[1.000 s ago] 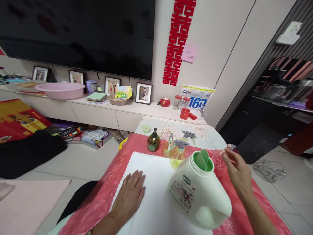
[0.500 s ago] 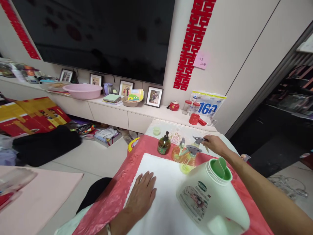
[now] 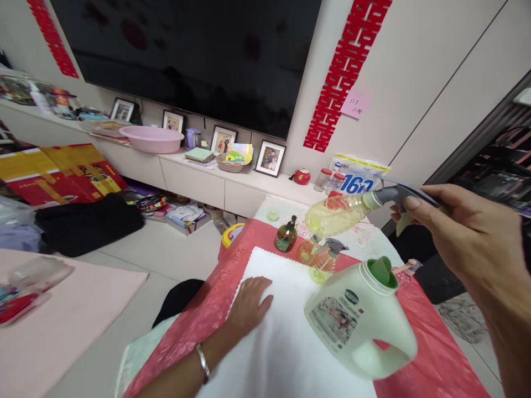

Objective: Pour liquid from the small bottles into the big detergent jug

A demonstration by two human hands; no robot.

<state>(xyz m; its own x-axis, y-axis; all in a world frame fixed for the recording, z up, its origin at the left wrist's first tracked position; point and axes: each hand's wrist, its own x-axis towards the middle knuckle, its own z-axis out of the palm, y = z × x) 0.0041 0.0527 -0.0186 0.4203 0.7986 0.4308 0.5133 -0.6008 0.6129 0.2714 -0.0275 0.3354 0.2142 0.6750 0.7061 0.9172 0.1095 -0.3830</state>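
My right hand (image 3: 460, 226) grips the grey trigger head of a clear spray bottle (image 3: 338, 216), which is tipped almost onto its side in the air above the table. Pale yellow liquid shows inside it. Flat on a white cloth (image 3: 274, 337) rests my left hand (image 3: 252, 301), fingers stretched out and holding nothing. A large pale green detergent jug (image 3: 357, 326) with a green cap stands on the right of the cloth. Behind the jug are another spray bottle (image 3: 327, 257) with a grey trigger, an orange-tinted bottle (image 3: 305, 251) and a dark green pump bottle (image 3: 286, 235).
Red plastic sheeting (image 3: 431, 331) covers the table under the cloth. A small pale green cup (image 3: 272, 214) sits at the table's far edge. Along the wall, a low cabinet (image 3: 199, 185) carries a pink basin (image 3: 152, 139), picture frames and jars with red lids.
My right hand has lifted the spray bottle from among the other bottles, bringing it up and nearer, and it has tipped sideways. My left hand still lies on the cloth. The view has shifted slightly.
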